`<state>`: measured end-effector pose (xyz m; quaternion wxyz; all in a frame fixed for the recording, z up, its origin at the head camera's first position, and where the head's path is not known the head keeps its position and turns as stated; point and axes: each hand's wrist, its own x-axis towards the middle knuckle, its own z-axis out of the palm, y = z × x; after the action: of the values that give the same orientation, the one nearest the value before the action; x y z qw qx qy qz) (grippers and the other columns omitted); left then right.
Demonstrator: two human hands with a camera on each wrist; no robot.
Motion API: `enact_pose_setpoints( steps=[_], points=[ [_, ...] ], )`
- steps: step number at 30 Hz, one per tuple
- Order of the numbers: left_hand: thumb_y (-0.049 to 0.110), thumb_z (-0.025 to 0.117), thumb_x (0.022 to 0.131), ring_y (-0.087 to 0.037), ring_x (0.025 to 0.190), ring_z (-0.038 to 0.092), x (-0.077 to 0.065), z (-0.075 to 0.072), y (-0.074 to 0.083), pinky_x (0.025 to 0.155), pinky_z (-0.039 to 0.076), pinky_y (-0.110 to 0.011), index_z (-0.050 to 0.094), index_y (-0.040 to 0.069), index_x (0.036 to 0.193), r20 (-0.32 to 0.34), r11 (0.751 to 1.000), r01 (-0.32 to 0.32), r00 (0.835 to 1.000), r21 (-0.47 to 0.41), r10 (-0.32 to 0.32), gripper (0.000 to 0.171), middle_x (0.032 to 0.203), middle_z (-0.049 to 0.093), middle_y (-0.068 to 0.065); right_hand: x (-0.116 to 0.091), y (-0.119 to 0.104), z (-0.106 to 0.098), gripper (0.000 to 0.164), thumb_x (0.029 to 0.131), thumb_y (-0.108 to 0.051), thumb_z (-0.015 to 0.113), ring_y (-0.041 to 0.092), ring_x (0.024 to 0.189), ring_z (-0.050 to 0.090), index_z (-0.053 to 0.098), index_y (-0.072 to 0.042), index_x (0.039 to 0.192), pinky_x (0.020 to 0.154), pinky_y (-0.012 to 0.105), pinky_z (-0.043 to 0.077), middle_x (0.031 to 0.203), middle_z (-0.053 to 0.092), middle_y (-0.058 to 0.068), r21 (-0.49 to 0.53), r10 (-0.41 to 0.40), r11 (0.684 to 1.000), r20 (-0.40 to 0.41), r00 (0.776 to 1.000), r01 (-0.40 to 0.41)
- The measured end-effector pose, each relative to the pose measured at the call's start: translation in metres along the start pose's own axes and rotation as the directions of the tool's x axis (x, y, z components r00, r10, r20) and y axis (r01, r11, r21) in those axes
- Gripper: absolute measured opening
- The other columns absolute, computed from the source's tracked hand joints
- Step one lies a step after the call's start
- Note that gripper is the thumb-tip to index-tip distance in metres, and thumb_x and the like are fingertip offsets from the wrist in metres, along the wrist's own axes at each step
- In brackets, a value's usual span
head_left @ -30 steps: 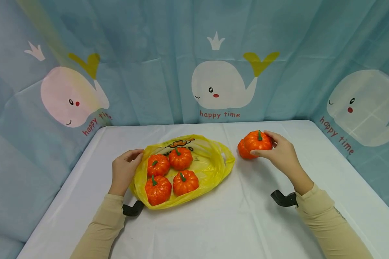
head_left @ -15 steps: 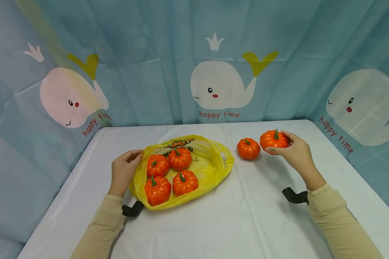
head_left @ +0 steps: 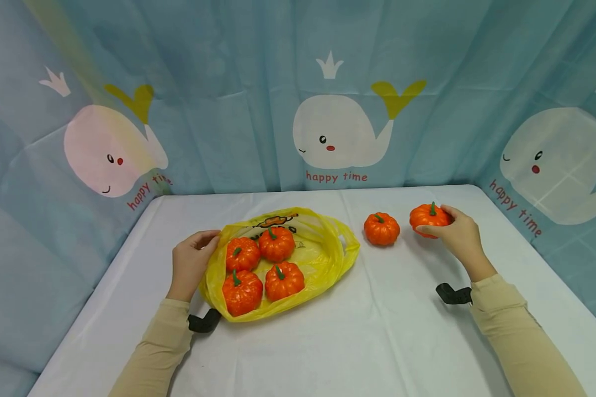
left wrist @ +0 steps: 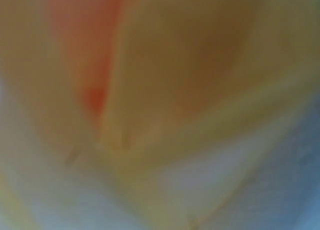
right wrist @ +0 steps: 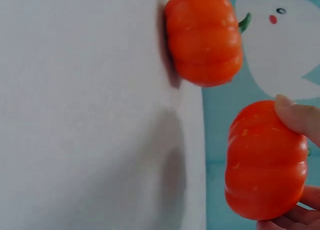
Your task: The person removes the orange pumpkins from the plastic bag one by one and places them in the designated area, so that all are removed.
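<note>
My right hand (head_left: 459, 234) grips a small orange pumpkin (head_left: 429, 219) with a green stem, thumb on one side and fingers on the other. In the right wrist view a gap shows between this held pumpkin (right wrist: 265, 162) and its shadow on the cloth. Just left of it, another pumpkin (head_left: 381, 229) stands on the table. A yellow plastic bag (head_left: 323, 264) lies with its mouth spread wide, several pumpkins (head_left: 284, 280) inside its left part. My left hand (head_left: 191, 262) pinches the bag's left rim. The left wrist view is blurred, filled by the yellow plastic and some orange behind it.
A white cloth covers the table (head_left: 328, 342), whose back edge meets a pale blue curtain (head_left: 218, 110) printed with whales. The curtain also hangs along the left and right sides. Black wrist mounts (head_left: 452, 294) stick out from both sleeves.
My right hand has carried its pumpkin rightward, away from the other loose pumpkin it overlapped, then slightly lower in the view. The left hand and the bag have stayed put.
</note>
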<state>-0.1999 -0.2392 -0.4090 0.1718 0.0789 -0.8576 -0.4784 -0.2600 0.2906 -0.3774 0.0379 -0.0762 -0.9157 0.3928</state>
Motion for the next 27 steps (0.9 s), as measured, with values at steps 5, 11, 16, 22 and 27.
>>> enact_pose_setpoints(
  steps=[5, 11, 16, 22, 27],
  points=[
    [0.026, 0.064, 0.098, -0.025, 0.109, 0.065, 0.000, 0.000, 0.000, 0.078, 0.043, 0.002, 0.072, 0.007, 0.118, -0.004, 1.000, -0.002, 1.000, -0.009, 0.002, 0.029, 0.119, 0.072, -0.013, 0.009, 0.011, 0.005, 0.097, 0.086, -0.043, 0.076, 0.051, 0.140, 0.033, 0.026, 0.005, 0.154, 0.114, 0.062, 0.033, 0.155, 0.031, 0.033, -0.012, 0.031, 0.999, 0.015, 0.999, -0.031],
    [0.026, 0.064, 0.098, -0.025, 0.109, 0.066, 0.000, 0.001, 0.000, 0.078, 0.044, 0.002, 0.072, 0.007, 0.118, -0.006, 1.000, -0.003, 1.000, -0.009, 0.003, 0.029, 0.118, 0.072, -0.013, 0.016, 0.018, 0.012, 0.097, 0.086, -0.043, 0.075, 0.052, 0.139, 0.031, 0.025, 0.006, 0.154, 0.114, 0.063, 0.032, 0.155, 0.028, 0.035, -0.014, 0.054, 0.998, 0.038, 0.998, -0.053],
    [0.027, 0.064, 0.098, -0.025, 0.110, 0.065, 0.000, 0.000, 0.000, 0.078, 0.044, 0.002, 0.073, 0.008, 0.117, -0.001, 1.000, 0.008, 1.000, -0.011, -0.008, 0.029, 0.119, 0.072, -0.012, 0.020, 0.020, 0.019, 0.096, 0.086, -0.042, 0.076, 0.052, 0.140, 0.030, 0.026, 0.006, 0.153, 0.115, 0.063, 0.030, 0.155, 0.028, 0.034, -0.026, 0.058, 0.998, 0.041, 0.997, -0.057],
    [0.026, 0.063, 0.098, -0.025, 0.110, 0.066, 0.000, 0.001, -0.001, 0.079, 0.044, 0.001, 0.072, 0.007, 0.118, -0.003, 1.000, -0.004, 1.000, 0.002, 0.004, 0.029, 0.119, 0.072, -0.012, 0.025, 0.022, 0.024, 0.094, 0.086, -0.037, 0.077, 0.051, 0.142, 0.030, 0.026, 0.006, 0.153, 0.116, 0.061, 0.030, 0.156, 0.028, 0.034, -0.027, 0.068, 0.997, 0.049, 0.997, -0.066],
    [0.026, 0.063, 0.098, -0.025, 0.111, 0.066, 0.000, 0.000, 0.000, 0.080, 0.045, 0.001, 0.072, 0.007, 0.118, -0.002, 1.000, -0.003, 1.000, 0.000, 0.003, 0.029, 0.120, 0.072, -0.012, 0.026, 0.021, 0.025, 0.093, 0.087, -0.034, 0.076, 0.050, 0.142, 0.030, 0.025, 0.007, 0.153, 0.116, 0.060, 0.030, 0.156, 0.029, 0.033, -0.035, 0.073, 0.997, 0.058, 0.996, -0.071]
  ],
)
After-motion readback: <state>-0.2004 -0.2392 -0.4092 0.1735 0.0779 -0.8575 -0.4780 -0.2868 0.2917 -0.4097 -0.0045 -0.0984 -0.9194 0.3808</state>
